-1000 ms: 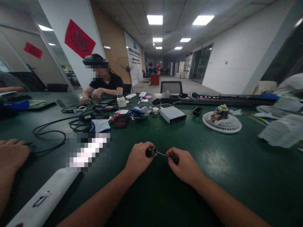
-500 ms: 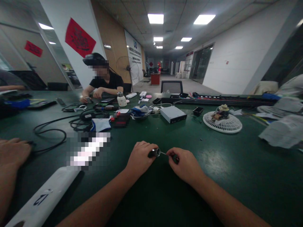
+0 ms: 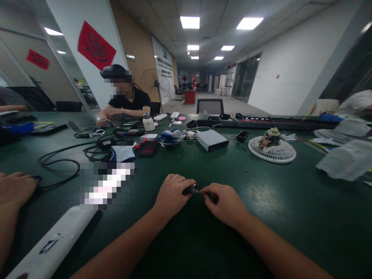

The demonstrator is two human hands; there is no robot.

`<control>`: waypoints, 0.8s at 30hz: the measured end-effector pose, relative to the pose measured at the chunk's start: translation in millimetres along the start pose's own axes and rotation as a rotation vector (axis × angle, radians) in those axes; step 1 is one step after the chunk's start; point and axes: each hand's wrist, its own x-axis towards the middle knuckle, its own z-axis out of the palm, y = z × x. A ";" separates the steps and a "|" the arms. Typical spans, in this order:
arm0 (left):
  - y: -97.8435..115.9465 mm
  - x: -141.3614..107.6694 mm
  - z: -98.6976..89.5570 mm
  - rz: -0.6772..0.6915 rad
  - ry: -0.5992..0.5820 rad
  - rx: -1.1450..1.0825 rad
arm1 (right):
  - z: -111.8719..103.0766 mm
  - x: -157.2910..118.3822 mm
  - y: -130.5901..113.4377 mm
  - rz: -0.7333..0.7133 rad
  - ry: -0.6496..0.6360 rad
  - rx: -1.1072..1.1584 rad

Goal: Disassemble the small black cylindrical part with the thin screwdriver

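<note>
Left hand (image 3: 173,195): clenching, grasping a black-handled screwdriver (image 3: 188,189) just above the green workbench (image 3: 293,224). Right hand (image 3: 226,205): gripping a small dark part (image 3: 214,198), mostly hidden, with the shaft reaching it between the 2 hands. Step in hand: seating the shaft; next move calls for a steady 2-handed hold.

The person's two hands (image 3: 200,197) share one dark-handled tool (image 3: 192,189). A third hand (image 3: 16,190), someone else's, rests at the table's left edge. On the green table (image 3: 290,232) are one silver metal box (image 3: 212,140), one round white fan guard (image 3: 272,153) and one white bottle (image 3: 148,124). Beyond the far edge are one co-worker (image 3: 129,100) and one mesh-backed chair (image 3: 209,106). Two red banners (image 3: 96,45) hang on the walls.
</note>
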 end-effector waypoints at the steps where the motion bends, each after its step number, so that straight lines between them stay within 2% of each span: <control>1: 0.3 -0.2 -0.3 0.002 -0.002 0.003 | -0.7 0.1 -0.2 0.005 -0.010 -0.015; 7: 0.9 -1.0 -1.4 0.006 0.001 0.038 | -3.7 1.9 2.5 0.133 0.013 -0.123; 14: -1.4 -1.1 0.5 -0.080 0.002 0.043 | 5.9 6.7 11.8 0.233 0.086 -0.172; 19: -1.3 -0.8 2.6 -0.126 -0.025 -0.002 | 10.6 10.0 22.5 0.236 0.080 -0.125; 24: 1.2 -0.5 4.4 -0.147 -0.008 -0.057 | 9.8 7.3 27.2 0.237 0.047 0.034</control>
